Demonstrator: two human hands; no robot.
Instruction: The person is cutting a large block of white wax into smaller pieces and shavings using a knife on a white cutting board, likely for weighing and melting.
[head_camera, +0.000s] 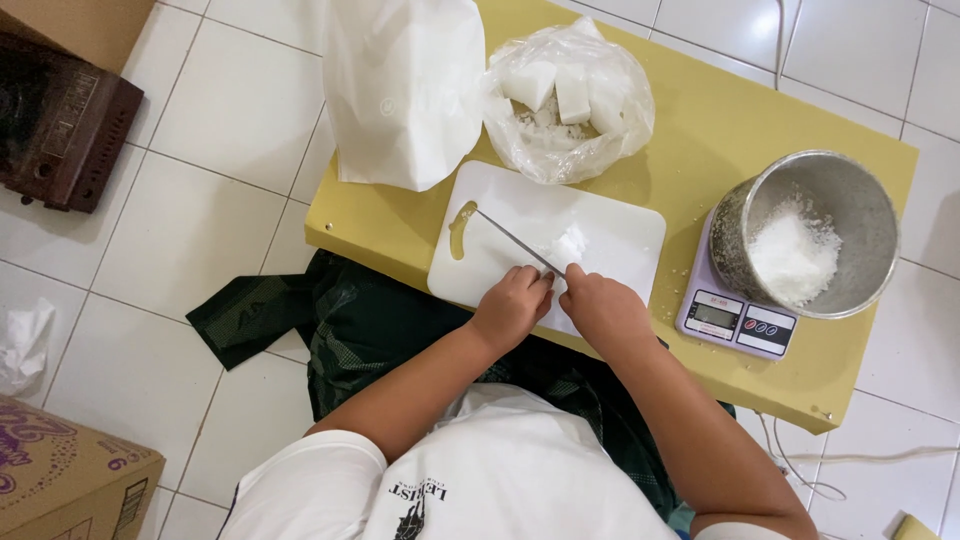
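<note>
- Hands are seen close together over the near edge of a white rectangular plastic cutting board (600, 225), which lies on a low yellow table (720, 130).
- Left hand (512, 305) is closed around the handle of a thin steel-bladed knife (515, 240); the blade runs up and away to the left across the board.
- Right hand (603, 308) is held with fingers curled narrow, just beside the knife handle; whether anything is pinched under it cannot be told.
- A small heap of white chopped solid (568, 243) is noted on the board, touching the blade and just ahead of the right hand.
- A clear plastic bag of white blocks and crumbs (568, 100) is set at the far edge of the board, with a white opaque bag (405, 85) to its left.
- A round steel bowl (815, 230) holding white flakes is placed on a small lilac digital kitchen scale (735, 322), on the table to the right of the board.
- A dark green patterned cloth (350, 330) is seen over the lap and on the white tiled floor (150, 330).
- A brown cardboard box (70, 470) is recorded at the lower left.
</note>
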